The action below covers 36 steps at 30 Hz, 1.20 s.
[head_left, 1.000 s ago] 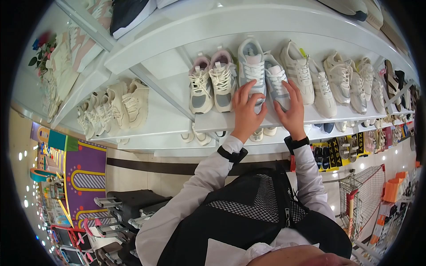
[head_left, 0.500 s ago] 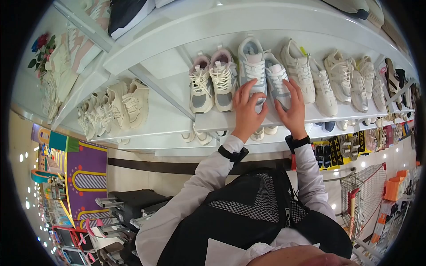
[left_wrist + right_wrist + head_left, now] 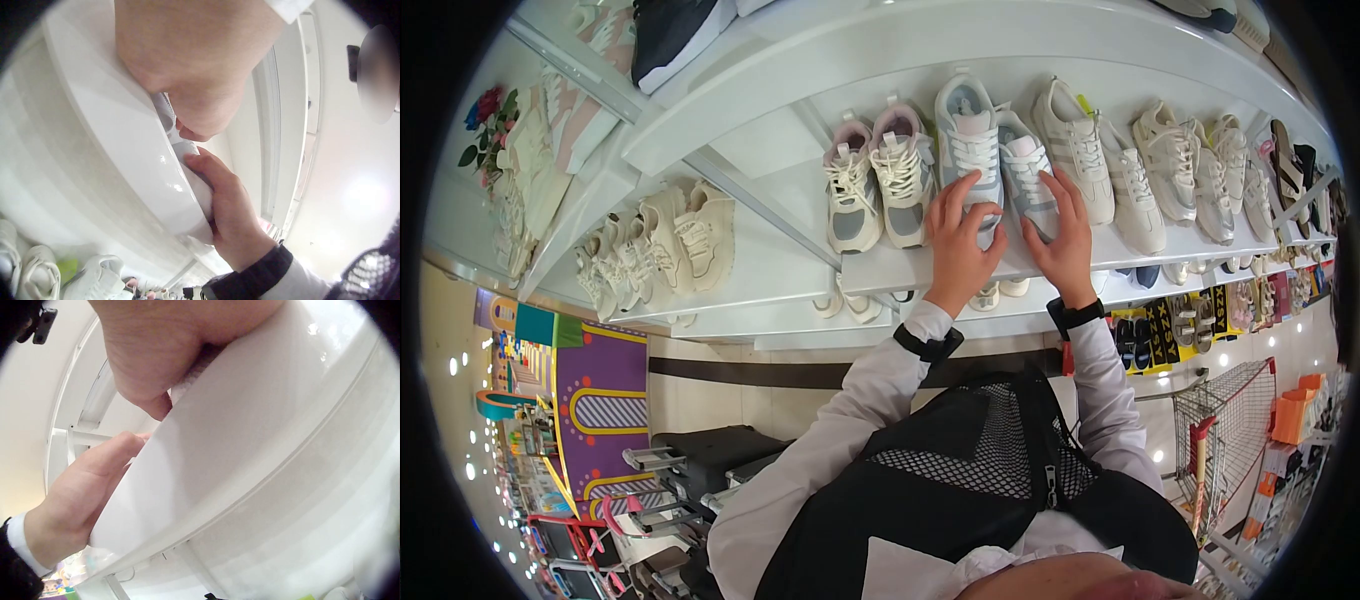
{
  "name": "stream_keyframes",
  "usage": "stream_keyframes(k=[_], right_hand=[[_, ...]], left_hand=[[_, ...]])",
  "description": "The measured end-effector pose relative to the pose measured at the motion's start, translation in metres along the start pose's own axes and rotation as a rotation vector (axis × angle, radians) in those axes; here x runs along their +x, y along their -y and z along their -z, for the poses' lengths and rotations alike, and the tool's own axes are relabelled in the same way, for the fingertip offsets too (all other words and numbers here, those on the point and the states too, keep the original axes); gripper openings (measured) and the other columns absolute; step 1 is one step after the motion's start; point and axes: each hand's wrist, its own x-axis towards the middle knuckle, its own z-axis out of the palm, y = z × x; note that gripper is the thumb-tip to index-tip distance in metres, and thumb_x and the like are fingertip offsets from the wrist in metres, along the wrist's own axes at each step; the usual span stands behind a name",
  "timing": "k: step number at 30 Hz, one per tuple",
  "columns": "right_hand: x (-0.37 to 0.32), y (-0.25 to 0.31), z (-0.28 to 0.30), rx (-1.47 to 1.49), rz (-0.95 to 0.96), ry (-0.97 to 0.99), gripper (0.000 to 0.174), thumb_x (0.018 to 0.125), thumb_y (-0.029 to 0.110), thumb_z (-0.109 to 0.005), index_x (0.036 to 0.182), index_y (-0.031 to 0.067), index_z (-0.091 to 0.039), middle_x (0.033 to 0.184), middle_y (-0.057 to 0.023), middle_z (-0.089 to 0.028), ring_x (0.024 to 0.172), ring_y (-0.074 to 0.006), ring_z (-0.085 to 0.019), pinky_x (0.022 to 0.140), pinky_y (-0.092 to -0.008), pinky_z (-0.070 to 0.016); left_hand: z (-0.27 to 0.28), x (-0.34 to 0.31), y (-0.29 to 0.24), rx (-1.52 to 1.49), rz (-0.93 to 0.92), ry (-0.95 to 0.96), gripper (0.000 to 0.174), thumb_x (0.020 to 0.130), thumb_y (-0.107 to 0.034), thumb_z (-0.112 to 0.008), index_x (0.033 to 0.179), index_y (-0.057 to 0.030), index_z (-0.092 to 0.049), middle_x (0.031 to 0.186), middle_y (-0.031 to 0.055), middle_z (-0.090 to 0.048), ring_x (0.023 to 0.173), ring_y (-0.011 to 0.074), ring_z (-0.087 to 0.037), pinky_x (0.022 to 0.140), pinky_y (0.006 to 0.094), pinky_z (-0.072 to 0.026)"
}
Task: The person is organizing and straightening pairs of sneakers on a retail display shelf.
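Note:
On the white shelf, a pair of grey-white sneakers stands with toes toward the person. My left hand (image 3: 962, 255) grips the toe of the left sneaker (image 3: 972, 140), fingers and thumb curved round it. The right sneaker (image 3: 1026, 165) is slightly tilted, its toe held by my right hand (image 3: 1062, 250). In the left wrist view my left hand (image 3: 187, 69) hides most of its shoe, and my right hand (image 3: 237, 212) has fingers on a pale toe (image 3: 199, 187). The right wrist view shows both hands at the shelf edge (image 3: 187, 462), the shoes mostly hidden.
Cream-grey sneakers (image 3: 900, 165) stand left of the pair, and white sneakers (image 3: 1080, 150) close on its right. Another shelf board (image 3: 1040, 30) runs above. Behind the person are a shopping cart (image 3: 1230, 420) and a black case (image 3: 720, 455).
The head view has shifted slightly. Both hands stay at the toes of the same two sneakers, with no clear change in their hold.

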Motion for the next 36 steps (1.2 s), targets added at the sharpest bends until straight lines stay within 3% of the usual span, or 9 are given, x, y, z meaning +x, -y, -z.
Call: stream_keyframes(k=[5,14,16,36], right_hand=[[0.0002,-0.0007,-0.0016,-0.002,-0.008,-0.005,0.072,0.089,0.009,-0.086,0.157,0.0078,-0.062,0.166,-0.0248,-0.057,0.150,-0.0471,-0.058,0.124,-0.0508,-0.0481],[0.0003,0.0001,0.0006,0.016,-0.006,0.006,0.072,0.089,0.009,-0.085,0.157,0.0079,-0.062,0.166,-0.0249,-0.057,0.150,-0.0468,-0.058,0.124,-0.0506,-0.0481],[-0.0005,-0.0016,-0.0003,0.003,-0.002,0.002,0.072,0.089,0.009,-0.085,0.157,0.0082,-0.062,0.166,-0.0248,-0.057,0.150,-0.0466,-0.058,0.124,-0.0506,-0.0480],[-0.0011,-0.0037,-0.0012,0.010,0.001,-0.002,0.073,0.089,0.013,-0.086,0.158,0.0109,-0.062,0.166,-0.0253,-0.055,0.149,-0.0484,-0.058,0.122,-0.0537,-0.0502]], left_hand=[[0.0003,0.0007,0.0003,-0.020,0.019,0.008,0.025,0.086,-0.013,-0.084,0.109,-0.0158,-0.075,0.166,0.0068,-0.056,0.150,0.0405,-0.049,0.124,0.0559,-0.0365],[-0.0003,0.0014,-0.0015,0.000,0.008,-0.005,0.024,0.086,-0.013,-0.084,0.108,-0.0149,-0.077,0.164,0.0092,-0.058,0.144,0.0412,-0.051,0.121,0.0548,-0.0404],[-0.0010,0.0003,-0.0017,-0.006,0.021,-0.007,0.024,0.085,-0.012,-0.084,0.108,-0.0157,-0.075,0.167,0.0067,-0.056,0.150,0.0405,-0.050,0.124,0.0551,-0.0377],[-0.0022,-0.0008,0.0001,0.001,0.024,0.002,0.024,0.086,-0.013,-0.084,0.108,-0.0165,-0.075,0.167,0.0056,-0.056,0.151,0.0400,-0.049,0.125,0.0555,-0.0356]])
